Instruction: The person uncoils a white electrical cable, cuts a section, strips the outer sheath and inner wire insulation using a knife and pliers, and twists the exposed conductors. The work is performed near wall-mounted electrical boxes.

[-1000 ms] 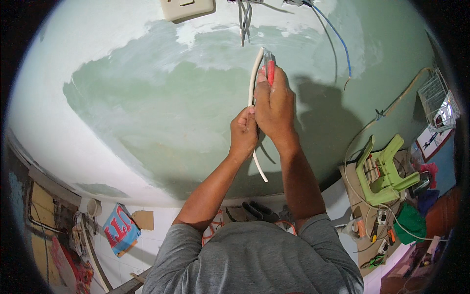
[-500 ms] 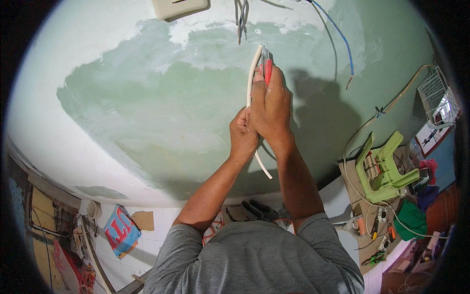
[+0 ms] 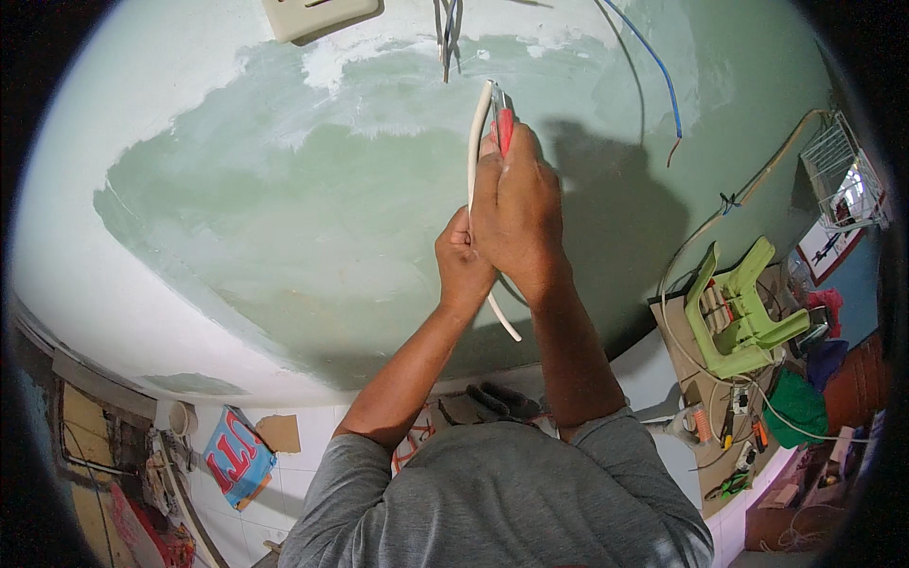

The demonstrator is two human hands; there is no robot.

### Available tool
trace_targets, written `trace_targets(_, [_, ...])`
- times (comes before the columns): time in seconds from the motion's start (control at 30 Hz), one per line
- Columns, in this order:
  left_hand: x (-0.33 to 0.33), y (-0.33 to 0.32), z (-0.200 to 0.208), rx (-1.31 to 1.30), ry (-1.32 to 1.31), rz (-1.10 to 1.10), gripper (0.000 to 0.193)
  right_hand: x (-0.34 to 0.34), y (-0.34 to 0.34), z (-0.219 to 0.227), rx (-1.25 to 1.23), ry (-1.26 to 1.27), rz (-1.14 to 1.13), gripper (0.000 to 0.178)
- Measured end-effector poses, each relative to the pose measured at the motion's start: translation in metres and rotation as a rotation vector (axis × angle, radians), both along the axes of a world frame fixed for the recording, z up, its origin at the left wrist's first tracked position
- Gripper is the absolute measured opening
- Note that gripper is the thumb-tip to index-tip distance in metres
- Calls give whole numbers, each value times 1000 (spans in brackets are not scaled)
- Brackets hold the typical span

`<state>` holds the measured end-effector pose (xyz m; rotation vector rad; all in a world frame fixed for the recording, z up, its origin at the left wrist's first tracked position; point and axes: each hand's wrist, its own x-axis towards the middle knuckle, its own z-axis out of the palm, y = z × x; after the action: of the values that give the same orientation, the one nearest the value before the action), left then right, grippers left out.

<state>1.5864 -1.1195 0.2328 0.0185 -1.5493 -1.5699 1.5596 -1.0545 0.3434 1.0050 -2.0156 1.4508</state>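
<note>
A short length of thick white cable (image 3: 474,142) runs upright in front of the green patch of wall (image 3: 312,208). My left hand (image 3: 461,265) is closed round it below the middle, and its lower tail curves out beneath my wrists. My right hand (image 3: 521,213), just above and to the right, grips red-handled pliers (image 3: 506,131). Their metal jaws are at the cable's top end; whether they bite on it is too small to tell. Dark wires (image 3: 446,43) hang from above near that end, and a blue wire (image 3: 663,71) with a bare copper tip hangs further right.
A beige switch plate (image 3: 322,16) is at the top left. On the right, a green plastic stool (image 3: 743,317) lies upturned among hand tools (image 3: 734,426) on a board. A long cable (image 3: 701,227) droops along the wall there. A blue and red sack (image 3: 237,459) lies lower left.
Both hands, with the cable and pliers, sit slightly further left and higher in the picture. The wall and the plate have shifted left too. Both grips look the same.
</note>
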Motion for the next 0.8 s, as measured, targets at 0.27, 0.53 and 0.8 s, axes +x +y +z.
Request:
trace_targets(0.27, [-1,-4,-4,-33,-30,6,23,3,1,2,45,-8,4,22])
trace_targets(0.53, [9,3,16,-184,-83,143,24,5,-1,-8,56,32,-14,23])
trace_targets(0.8, [12,8,29,-164,-102,168,25,9,1,-11,55,-5,-11,24])
